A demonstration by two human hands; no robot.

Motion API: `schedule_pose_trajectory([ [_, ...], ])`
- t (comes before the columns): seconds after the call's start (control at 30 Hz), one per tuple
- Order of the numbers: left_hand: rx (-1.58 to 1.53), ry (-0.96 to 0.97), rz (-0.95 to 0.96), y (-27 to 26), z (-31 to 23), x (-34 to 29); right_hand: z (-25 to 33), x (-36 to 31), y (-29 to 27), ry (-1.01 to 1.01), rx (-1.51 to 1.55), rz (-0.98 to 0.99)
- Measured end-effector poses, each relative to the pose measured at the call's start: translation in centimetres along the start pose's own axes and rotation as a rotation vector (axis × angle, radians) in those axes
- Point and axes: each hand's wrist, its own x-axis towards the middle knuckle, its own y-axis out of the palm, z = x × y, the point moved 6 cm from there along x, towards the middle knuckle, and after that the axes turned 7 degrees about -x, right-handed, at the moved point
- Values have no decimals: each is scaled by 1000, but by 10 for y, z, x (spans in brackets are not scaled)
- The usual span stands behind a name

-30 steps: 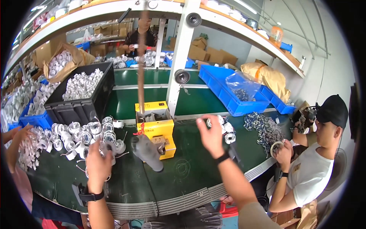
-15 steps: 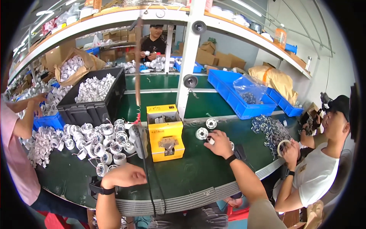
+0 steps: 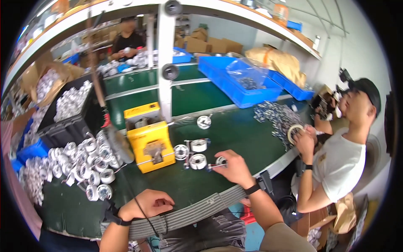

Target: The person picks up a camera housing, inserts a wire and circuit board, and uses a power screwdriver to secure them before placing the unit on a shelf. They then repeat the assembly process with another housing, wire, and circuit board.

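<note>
My right hand (image 3: pixel 236 169) is closed around a small round white lamp-like housing (image 3: pixel 220 161), with its fingertips over the part and a short wire or stick-like end pointing left. Just left of it stand three similar white housings (image 3: pixel 197 161) close together, with wires beside them. One flatter white ring-shaped part (image 3: pixel 204 122) lies farther back by itself. My left hand (image 3: pixel 151 203) hovers near the front edge with loosely bent fingers and a gap at the thumb; nothing shows in it. A black cable passes by its wrist.
A yellow box (image 3: pixel 151 147) stands left of centre, beside a pile of white housings (image 3: pixel 90 164) and a black crate (image 3: pixel 63 132). Blue trays (image 3: pixel 252 98) sit at the back right. A co-worker (image 3: pixel 340 164) holds a tape roll (image 3: pixel 295 134) near small dark parts (image 3: pixel 277 117).
The view has swung right, shifting the scene leftward. My right hand has come nearer the front edge, and the housings beside it now show. My left hand stays near the front edge.
</note>
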Motion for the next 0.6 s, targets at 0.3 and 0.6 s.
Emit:
schedule_pose_trajectory([
  [0.3, 324, 373, -441, 22, -57, 13, 105, -48, 82, 368, 1434, 403],
  [0.6, -389, 212, -407, -13, -9, -3, 113, 0, 23, -34, 759, -24],
])
